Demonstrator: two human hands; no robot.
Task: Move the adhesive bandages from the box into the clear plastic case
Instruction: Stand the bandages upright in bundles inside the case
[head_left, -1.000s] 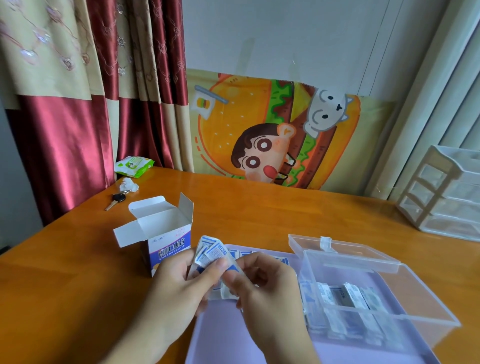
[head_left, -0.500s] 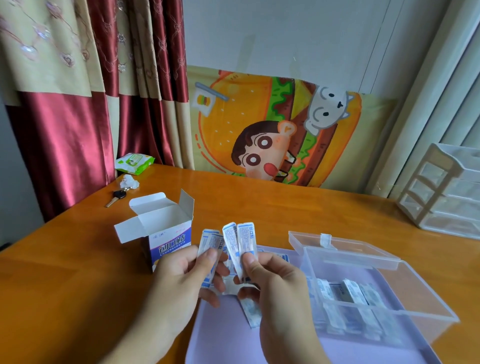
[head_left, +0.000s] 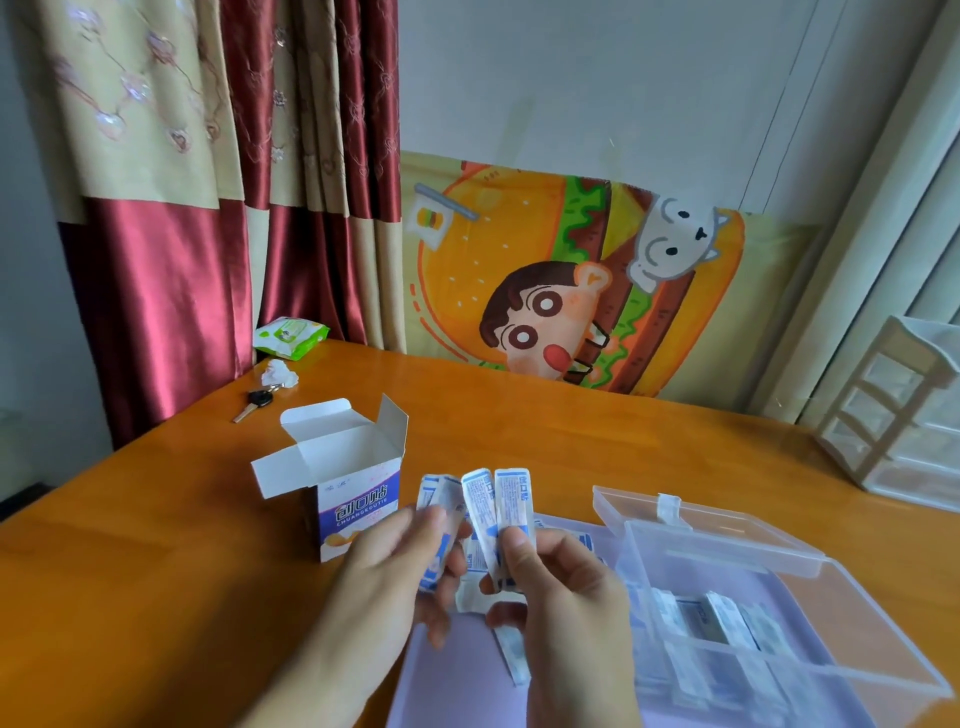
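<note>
Two wrapped bandages (head_left: 500, 512) stood nearly upright, long axis vertical, tops fanned slightly apart, pinched low between thumb and fingers of the right hand (head_left: 566, 597). The left hand (head_left: 395, 566) held a second small bunch (head_left: 439, 506), also on end and tilted a little left, in a narrow grip of thumb against fingers. Both hands hovered above the near edge of a lilac mat (head_left: 467, 686) on the orange table (head_left: 519, 431). One loose bandage (head_left: 511, 657) lay on the mat below the right hand, pointing away and slightly left; more lay behind the hands, mostly hidden.

The box (head_left: 353, 493) stood just left of the hands, flaps open, printed face toward the camera. The clear plastic case (head_left: 779, 623) sat on the mat to the right, lid tipped back, with several bandages lying side by side inside, blurred through the wall. Its near corner ran out of frame.

A key (head_left: 253, 405), a crumpled tissue (head_left: 280, 374) and a green packet (head_left: 291, 338) lay far left by the curtain; a small drawer unit (head_left: 898, 415) stood far right.
</note>
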